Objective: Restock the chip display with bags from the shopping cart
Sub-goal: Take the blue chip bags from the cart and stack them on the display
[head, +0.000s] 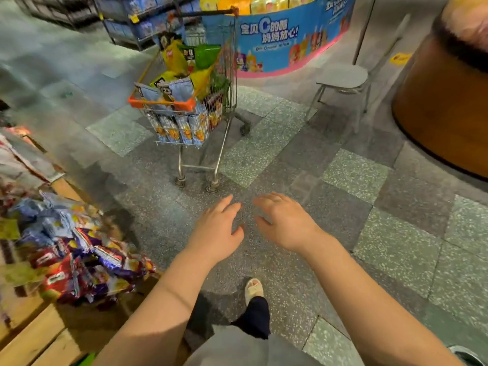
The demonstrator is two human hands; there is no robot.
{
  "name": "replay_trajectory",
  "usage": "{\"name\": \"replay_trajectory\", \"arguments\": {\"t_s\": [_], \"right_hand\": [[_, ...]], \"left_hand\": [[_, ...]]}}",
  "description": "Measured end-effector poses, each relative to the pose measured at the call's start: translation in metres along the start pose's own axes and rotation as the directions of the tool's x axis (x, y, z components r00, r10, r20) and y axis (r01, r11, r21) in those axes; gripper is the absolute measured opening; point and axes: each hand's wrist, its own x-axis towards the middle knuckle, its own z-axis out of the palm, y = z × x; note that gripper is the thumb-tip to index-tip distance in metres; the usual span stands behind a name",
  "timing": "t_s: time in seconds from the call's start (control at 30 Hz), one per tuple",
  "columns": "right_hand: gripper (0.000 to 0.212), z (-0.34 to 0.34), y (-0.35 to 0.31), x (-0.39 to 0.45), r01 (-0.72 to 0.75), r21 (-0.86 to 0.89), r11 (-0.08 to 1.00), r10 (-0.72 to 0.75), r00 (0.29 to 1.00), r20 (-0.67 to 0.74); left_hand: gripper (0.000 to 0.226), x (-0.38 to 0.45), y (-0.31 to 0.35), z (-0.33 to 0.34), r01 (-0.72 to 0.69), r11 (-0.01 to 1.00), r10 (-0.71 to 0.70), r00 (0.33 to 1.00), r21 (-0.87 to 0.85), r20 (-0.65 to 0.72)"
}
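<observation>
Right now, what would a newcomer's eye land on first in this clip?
The shopping cart heaped with chip bags stands centre, ahead on the speckled floor. Both empty hands, left hand and right hand, reach toward it, fingers relaxed. A jumbled chip display sits at lower left.

I have one view only: my head camera looks forward and steeply down over the floor (290,159), close above outstretched arms.

Cart (211,107): ahead, centre, bags (182,128) inside.
Chip display (66,260): left, near.
Stool (343,77): right of cart.
Hands (219,231): side by side, before cart, apart from it.
</observation>
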Motion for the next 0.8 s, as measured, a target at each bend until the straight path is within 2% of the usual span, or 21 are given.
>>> {"name": "replay_trajectory", "arguments": {"t_s": [0.17, 0.3, 0.5, 0.67, 0.8], "right_hand": [[0.057, -0.048, 0.016, 0.107, 0.003, -0.006, 1.0, -0.003, 1.0, -0.025], [0.049, -0.086, 0.028, 0.175, 0.004, 0.021, 1.0, -0.002, 0.995, -0.096], [0.056, -0.113, 0.072, 0.258, -0.023, 0.088, 0.996, 0.029, 0.997, -0.067], [0.057, -0.139, 0.112, 0.346, 0.055, 0.055, 0.997, -0.055, 0.998, -0.002], [0.057, -0.183, 0.153, 0.422, 0.118, 0.044, 0.992, -0.118, 0.993, -0.002]], "left_hand": [[0.057, 0.104, -0.024, -0.053, -0.011, 0.999, 0.007, 0.997, -0.051, -0.071], [0.056, 0.18, -0.035, -0.097, -0.027, 0.999, 0.023, 0.991, -0.031, -0.13], [0.057, 0.27, -0.03, -0.113, -0.061, 0.998, 0.06, 0.995, -0.007, -0.077], [0.059, 0.36, -0.031, -0.125, 0.032, 0.999, -0.03, 0.995, 0.025, -0.097], [0.06, 0.435, -0.023, -0.15, 0.103, 0.994, -0.099, 0.987, 0.026, -0.127]]}}
